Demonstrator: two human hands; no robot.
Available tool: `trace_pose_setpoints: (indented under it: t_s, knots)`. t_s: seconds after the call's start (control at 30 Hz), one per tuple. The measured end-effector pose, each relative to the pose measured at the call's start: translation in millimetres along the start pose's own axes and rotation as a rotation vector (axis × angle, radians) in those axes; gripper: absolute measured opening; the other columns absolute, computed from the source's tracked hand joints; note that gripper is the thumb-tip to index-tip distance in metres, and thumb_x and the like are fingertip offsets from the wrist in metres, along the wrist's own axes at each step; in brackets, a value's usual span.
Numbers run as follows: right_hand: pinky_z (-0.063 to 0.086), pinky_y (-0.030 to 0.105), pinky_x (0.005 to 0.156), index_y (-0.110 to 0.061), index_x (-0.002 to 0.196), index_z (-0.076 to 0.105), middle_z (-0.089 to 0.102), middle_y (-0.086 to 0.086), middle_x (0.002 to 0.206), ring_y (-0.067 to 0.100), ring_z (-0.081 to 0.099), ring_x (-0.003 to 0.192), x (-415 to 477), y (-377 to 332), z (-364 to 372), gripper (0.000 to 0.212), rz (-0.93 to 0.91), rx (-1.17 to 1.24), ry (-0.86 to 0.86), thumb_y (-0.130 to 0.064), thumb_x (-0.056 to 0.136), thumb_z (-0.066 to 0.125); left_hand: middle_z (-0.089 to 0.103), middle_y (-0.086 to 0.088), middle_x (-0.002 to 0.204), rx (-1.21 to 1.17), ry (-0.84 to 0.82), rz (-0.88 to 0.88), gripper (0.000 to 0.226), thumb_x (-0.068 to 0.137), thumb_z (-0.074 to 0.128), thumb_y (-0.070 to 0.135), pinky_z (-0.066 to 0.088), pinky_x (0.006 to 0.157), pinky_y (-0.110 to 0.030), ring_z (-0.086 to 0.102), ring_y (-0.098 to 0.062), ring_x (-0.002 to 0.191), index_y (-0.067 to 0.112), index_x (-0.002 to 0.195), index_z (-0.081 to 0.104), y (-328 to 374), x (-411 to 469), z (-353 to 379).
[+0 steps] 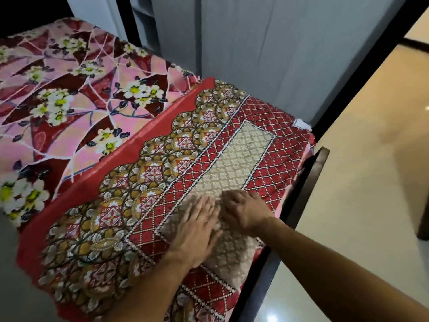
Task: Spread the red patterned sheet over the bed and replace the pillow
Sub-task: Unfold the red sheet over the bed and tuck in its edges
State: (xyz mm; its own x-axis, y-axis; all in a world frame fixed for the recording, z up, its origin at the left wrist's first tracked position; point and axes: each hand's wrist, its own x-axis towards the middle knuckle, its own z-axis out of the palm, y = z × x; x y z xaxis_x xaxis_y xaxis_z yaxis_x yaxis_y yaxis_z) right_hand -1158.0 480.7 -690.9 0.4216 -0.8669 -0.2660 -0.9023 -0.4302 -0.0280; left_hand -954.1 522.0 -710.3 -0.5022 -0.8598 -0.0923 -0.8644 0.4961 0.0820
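Two hands, left (197, 226), right (243, 212), on pillow (250, 147)

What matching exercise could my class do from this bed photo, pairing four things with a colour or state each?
Things:
1. floral sheet
2. left hand
3. bed frame
4. floor

Descriptions:
A. dark brown wood
B. cream and glossy
C. pressed flat on the beige panel
D. pink with white flowers

Pairs: 1-D, 2-C, 3-A, 4-B
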Motion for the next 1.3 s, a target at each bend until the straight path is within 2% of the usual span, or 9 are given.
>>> trace_pose_setpoints:
  t_s: [0.13,0.27,0.4,0.6,0.67,0.77,1.1,1.17,1.3]
  knots:
    - [0.008,0.049,0.124,-0.036,0.161,0.008,-0.005,-0.004,0.169,0.022,0.000,0.156,-20,53,24,0.070,-0.034,0.005,-0.139,-0.064,0.097,0.003,-0.005,-0.011,0.165,0.042,-0.113,0.026,0.071,0.097,0.021,0.055,0.004,0.122,-0.050,-0.011,-0.029,0.151,0.021,0.159,0.010,39,17,26]
    - [-0.008,0.053,0.122,-0.036,0.159,-0.011,-0.023,-0.003,0.166,0.023,-0.016,0.154,-48,114,47,0.069,-0.128,-0.097,-0.154,-0.066,0.101,0.012,0.032,-0.011,0.159,0.039,-0.177,-0.069,0.069,0.094,0.037,0.059,0.019,0.111,-0.050,0.023,-0.029,0.148,0.018,0.150,0.043,74,48,28]
    - [-0.006,0.056,0.122,-0.033,0.161,0.003,-0.005,-0.001,0.169,0.025,-0.004,0.156,-56,166,42,0.067,-0.222,-0.070,-0.142,-0.063,0.102,0.014,0.028,-0.013,0.160,0.050,-0.189,-0.027,0.069,0.096,0.036,0.062,0.021,0.109,-0.054,0.021,-0.032,0.149,0.024,0.153,0.035,101,88,29]
    - [0.044,0.042,0.103,-0.022,0.124,0.056,0.056,0.004,0.127,0.025,0.059,0.115,-28,221,12,0.046,0.162,0.108,0.083,-0.051,0.102,0.029,0.010,-0.009,0.165,-0.009,-0.207,0.007,0.064,0.100,0.019,0.059,0.013,0.120,-0.050,0.006,-0.028,0.152,0.029,0.156,0.020,139,145,9]
    - [0.050,0.038,0.091,-0.022,0.121,0.057,0.059,0.002,0.120,0.024,0.063,0.105,-9,244,-3,0.039,0.330,0.263,0.162,-0.049,0.101,0.036,0.009,-0.006,0.165,-0.037,-0.193,-0.052,0.064,0.099,0.024,0.054,0.014,0.121,-0.047,0.007,-0.026,0.151,0.029,0.157,0.012,150,175,-3]
    - [0.054,0.038,0.081,-0.019,0.120,0.057,0.061,0.004,0.115,0.025,0.064,0.100,19,279,-25,0.035,0.535,0.500,0.268,-0.046,0.102,0.043,0.038,-0.004,0.146,-0.064,-0.078,-0.153,0.061,0.098,0.033,0.051,0.034,0.109,-0.041,0.033,-0.023,0.133,0.024,0.153,0.025,162,220,-19]
    - [0.058,0.043,0.088,-0.013,0.114,0.064,0.068,0.013,0.113,0.033,0.068,0.099,119,387,-15,0.071,1.022,1.003,0.139,-0.076,0.084,0.055,0.049,-0.006,0.125,-0.159,-0.054,-0.188,0.061,0.089,0.030,0.065,0.046,0.090,-0.043,0.049,-0.028,0.114,0.019,0.129,0.040,173,355,-19]
    - [0.058,0.037,0.077,-0.013,0.111,0.062,0.068,0.011,0.105,0.030,0.068,0.089,130,397,-14,0.065,1.079,1.129,0.149,-0.072,0.084,0.059,0.056,-0.008,0.111,-0.130,0.023,-0.182,0.068,0.086,0.021,0.071,0.048,0.078,-0.041,0.056,-0.029,0.101,0.017,0.117,0.048,179,375,-10]
    - [0.050,0.029,0.061,-0.009,0.119,0.064,0.064,0.004,0.087,0.021,0.061,0.072,151,422,-15,0.047,1.085,1.102,0.257,-0.049,0.094,0.063,0.060,-0.007,0.071,-0.026,0.192,-0.088,0.046,0.090,0.045,0.060,0.042,0.053,-0.032,0.059,-0.027,0.059,0.017,0.086,0.058,189,413,1]
